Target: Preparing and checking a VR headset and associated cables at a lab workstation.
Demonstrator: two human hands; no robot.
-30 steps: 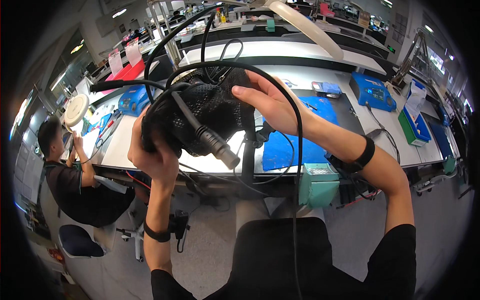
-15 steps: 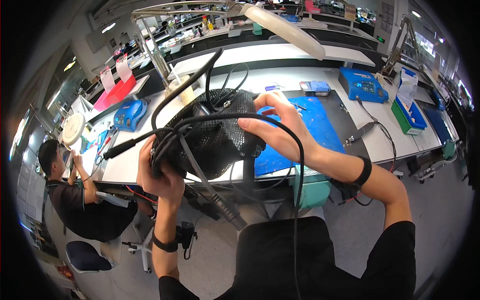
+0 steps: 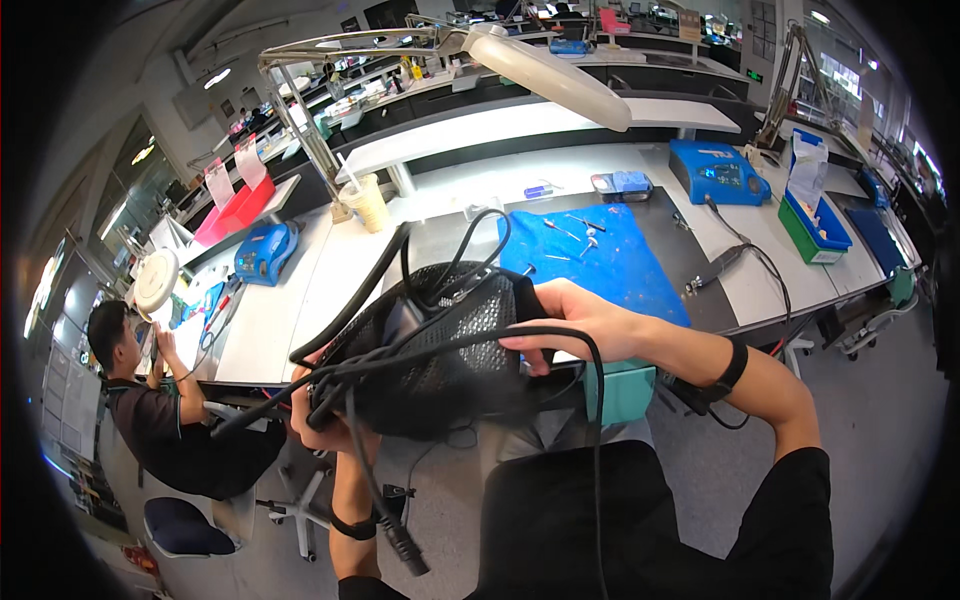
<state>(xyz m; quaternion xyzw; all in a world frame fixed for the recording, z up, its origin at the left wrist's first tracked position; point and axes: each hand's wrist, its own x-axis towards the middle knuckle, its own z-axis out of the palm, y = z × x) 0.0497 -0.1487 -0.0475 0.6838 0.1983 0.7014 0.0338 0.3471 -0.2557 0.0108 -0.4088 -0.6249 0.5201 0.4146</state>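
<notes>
A black mesh bag (image 3: 482,312) is held up in front of me, over the bench's front edge, with black cables (image 3: 430,355) draped across it. My left hand (image 3: 328,418) closes round the bag's left end and the cable bundle there, its fingers partly hidden by cable loops. On the right, my right hand (image 3: 590,318) pinches the bag's edge between thumb and fingers, and one cable passes over the fingertips. A cable end with a ribbed dark plug (image 3: 405,552) hangs below my left hand. The bag's lower part is blurred.
A blue mat (image 3: 625,265) with several small tools lies on the bench behind the bag. Around it are a cup (image 3: 365,208), a blue soldering station (image 3: 715,172), a green-and-blue bin (image 3: 815,228) and an overhead lamp (image 3: 550,78). A co-worker (image 3: 165,390) sits at the left.
Both hands and the bag have come down, nearer to my body. The hanging plug has swung lower and left. More of the blue mat and its tools shows.
</notes>
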